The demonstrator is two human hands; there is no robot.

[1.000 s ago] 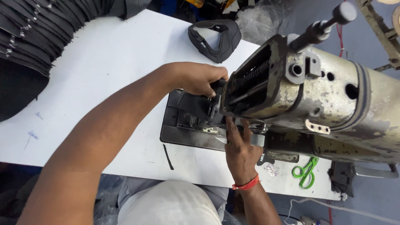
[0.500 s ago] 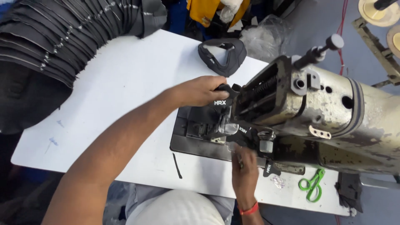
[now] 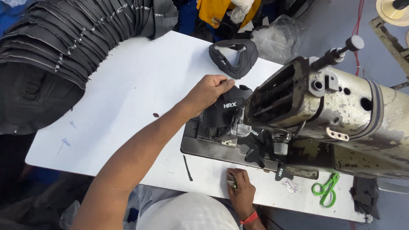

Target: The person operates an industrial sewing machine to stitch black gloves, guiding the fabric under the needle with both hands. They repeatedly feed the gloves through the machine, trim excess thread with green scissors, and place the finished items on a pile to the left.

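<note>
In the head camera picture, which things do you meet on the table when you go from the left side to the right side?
Stack of black fabric pieces → left hand on a black piece → grey sewing machine; along the near edge, right hand → green scissors.

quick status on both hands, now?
Left hand: closed on the black fabric piece at the sewing machine.
Right hand: on the table edge, pinching a small tool.
</note>
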